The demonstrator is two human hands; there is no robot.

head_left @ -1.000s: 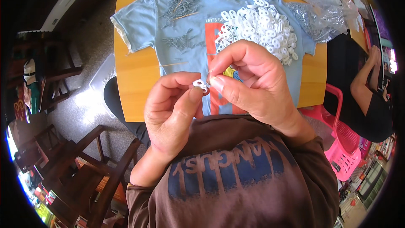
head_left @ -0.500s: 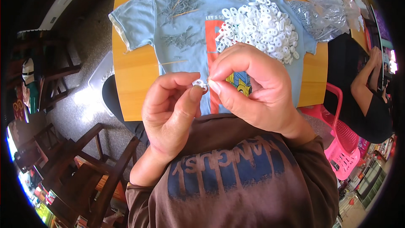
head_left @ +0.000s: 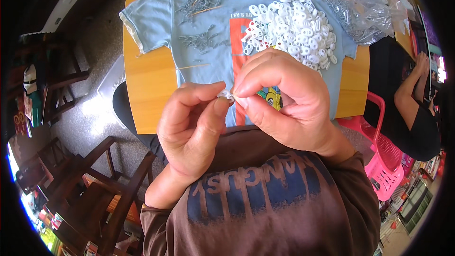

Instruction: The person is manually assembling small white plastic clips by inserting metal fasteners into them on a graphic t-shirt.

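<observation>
Between thumb and forefinger, my left hand (head_left: 192,125) pinches a small white oval plastic piece with holes (head_left: 225,96). My right hand (head_left: 289,97) is closed in a pinch right beside it, fingertips almost touching the piece. A tiny pale tip shows at the right fingertips; the rest of what they hold is hidden. Beyond my hands, a blue T-shirt (head_left: 218,71) lies spread over the wooden table (head_left: 147,85). On its right half sits a large heap of the same white pieces (head_left: 298,31). Small grey metal springs (head_left: 201,2) lie in two loose piles on its left.
Thin wooden sticks (head_left: 192,67) lie on the shirt near the springs. A clear plastic bag of grey parts (head_left: 358,19) rests at the far right. A pink plastic chair (head_left: 379,151) and another person's arm (head_left: 410,85) are to the right; dark wooden chairs (head_left: 104,199) stand left.
The white piece has turned slightly in my left fingers, and my right fingertips have come a little closer to it. The view has shifted slightly.
</observation>
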